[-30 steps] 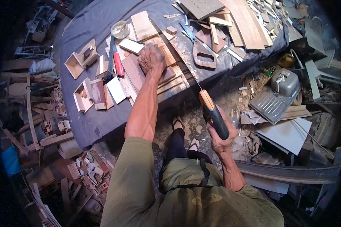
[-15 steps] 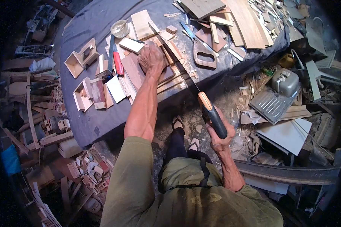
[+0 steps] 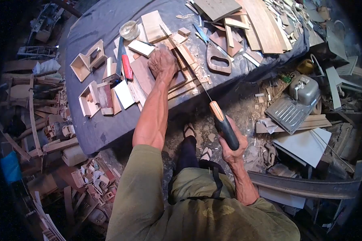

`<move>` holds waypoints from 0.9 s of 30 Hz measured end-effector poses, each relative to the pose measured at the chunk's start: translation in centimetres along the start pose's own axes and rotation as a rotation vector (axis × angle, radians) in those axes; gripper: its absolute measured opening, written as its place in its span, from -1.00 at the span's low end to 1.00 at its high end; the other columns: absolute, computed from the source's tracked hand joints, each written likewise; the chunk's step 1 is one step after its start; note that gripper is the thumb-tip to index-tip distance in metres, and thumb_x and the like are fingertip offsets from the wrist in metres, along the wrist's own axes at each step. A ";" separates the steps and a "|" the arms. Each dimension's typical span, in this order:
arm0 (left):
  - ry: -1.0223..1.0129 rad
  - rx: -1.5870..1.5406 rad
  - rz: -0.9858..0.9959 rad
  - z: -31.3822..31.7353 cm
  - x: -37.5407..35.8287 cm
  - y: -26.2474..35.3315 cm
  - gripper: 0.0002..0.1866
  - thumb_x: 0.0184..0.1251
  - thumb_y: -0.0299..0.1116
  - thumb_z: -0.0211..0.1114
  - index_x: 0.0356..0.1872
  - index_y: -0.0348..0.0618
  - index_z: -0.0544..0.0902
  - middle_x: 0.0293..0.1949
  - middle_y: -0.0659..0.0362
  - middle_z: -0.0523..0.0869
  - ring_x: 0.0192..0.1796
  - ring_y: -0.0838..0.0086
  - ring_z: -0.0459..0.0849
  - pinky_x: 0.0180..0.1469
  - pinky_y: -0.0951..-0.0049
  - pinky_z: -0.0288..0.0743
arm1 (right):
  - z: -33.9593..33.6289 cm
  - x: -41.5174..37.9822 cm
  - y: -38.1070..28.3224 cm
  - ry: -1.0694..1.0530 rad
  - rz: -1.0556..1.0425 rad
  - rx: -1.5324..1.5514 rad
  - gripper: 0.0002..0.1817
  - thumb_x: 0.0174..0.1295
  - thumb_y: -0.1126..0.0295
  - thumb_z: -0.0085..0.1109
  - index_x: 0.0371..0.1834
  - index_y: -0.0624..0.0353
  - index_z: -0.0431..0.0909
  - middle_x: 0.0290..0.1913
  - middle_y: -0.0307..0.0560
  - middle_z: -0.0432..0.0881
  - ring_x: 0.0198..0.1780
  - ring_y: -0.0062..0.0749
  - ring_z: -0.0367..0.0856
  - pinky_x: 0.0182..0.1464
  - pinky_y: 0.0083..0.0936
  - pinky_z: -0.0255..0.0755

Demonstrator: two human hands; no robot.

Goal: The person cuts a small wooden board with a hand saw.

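My right hand (image 3: 234, 140) is wrapped round the black and orange handle of a handsaw (image 3: 224, 126). The saw's thin blade stretches up and left across the table's front edge, its far end beside a pale board (image 3: 153, 26). Left of the blade, my left hand (image 3: 162, 64) presses down, fingers curled, on a brown wooden block (image 3: 177, 80), which it partly hides. A small pale block (image 3: 141, 48) lies just beyond that hand. Narrow wooden strips (image 3: 185, 90) lie beneath the block near the table edge, with sawdust around the blade.
On the dark cloth-covered table (image 3: 108, 132) are small open wooden boxes (image 3: 88, 100), a red-handled tool (image 3: 126, 67), a glass jar (image 3: 129, 30) and a second saw handle (image 3: 219, 59). Boards (image 3: 265, 28) pile up at the back right. A metal sink (image 3: 289, 104) and scrap litter the floor.
The saw and my right hand have shifted slightly up and left, the blade sliding forward along the wood. My left hand stays in place on the block.
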State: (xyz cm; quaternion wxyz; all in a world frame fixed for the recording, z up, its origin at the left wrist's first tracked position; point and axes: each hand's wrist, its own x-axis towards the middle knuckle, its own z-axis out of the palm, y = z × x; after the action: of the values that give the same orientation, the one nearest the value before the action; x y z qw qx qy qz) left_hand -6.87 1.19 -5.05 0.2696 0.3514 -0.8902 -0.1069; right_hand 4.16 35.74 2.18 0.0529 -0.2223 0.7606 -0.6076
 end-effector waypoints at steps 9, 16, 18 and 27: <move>0.000 0.033 -0.001 0.1 -0.2 0.1 -0.68 0.50 -0.18 0.07 -0.21 -0.20 0.69 -0.21 -0.06 0.73 -0.07 0.01 0.68 -0.12 -0.07 0.50 | 0.3 0.3 -0.3 0.017 0.003 -0.072 -0.30 -0.01 0.66 0.31 0.35 0.19 0.55 -0.11 0.18 0.78 -0.20 -0.37 0.81 -0.15 -0.48 0.61; 0.037 0.034 0.031 0.8 0.2 -0.4 -0.70 0.47 -0.19 0.11 -0.22 -0.19 0.69 -0.25 -0.04 0.74 -0.12 0.02 0.69 -0.13 -0.07 0.50 | 0.0 -0.8 -0.2 -0.014 0.009 -0.025 -0.30 0.02 0.66 0.32 0.36 0.23 0.52 -0.11 0.17 0.78 -0.17 -0.37 0.81 -0.14 -0.47 0.63; 0.072 0.022 0.033 1.1 0.0 -0.5 -0.71 0.46 -0.19 0.12 -0.23 -0.19 0.69 -0.27 -0.04 0.74 -0.14 0.02 0.70 -0.14 -0.07 0.51 | -0.9 -1.8 -0.6 -0.051 0.060 -0.052 -0.30 0.02 0.66 0.31 0.36 0.28 0.51 -0.07 0.18 0.78 -0.14 -0.35 0.81 -0.12 -0.47 0.64; 0.046 0.056 0.062 0.4 0.2 -0.1 -0.72 0.45 -0.21 0.12 -0.29 -0.19 0.69 -0.30 -0.03 0.74 -0.17 0.03 0.71 -0.16 -0.03 0.53 | 0.9 0.3 -0.8 0.008 0.033 0.002 -0.34 0.05 0.64 0.30 0.34 0.24 0.53 -0.18 0.14 0.77 -0.24 -0.38 0.79 -0.19 -0.46 0.63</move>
State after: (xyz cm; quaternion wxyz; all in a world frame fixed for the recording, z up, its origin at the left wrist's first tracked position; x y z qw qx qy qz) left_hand -7.18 1.00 -5.37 0.2831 0.3335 -0.8968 -0.0657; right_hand 4.38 34.68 2.82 0.0602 -0.2072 0.7637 -0.6084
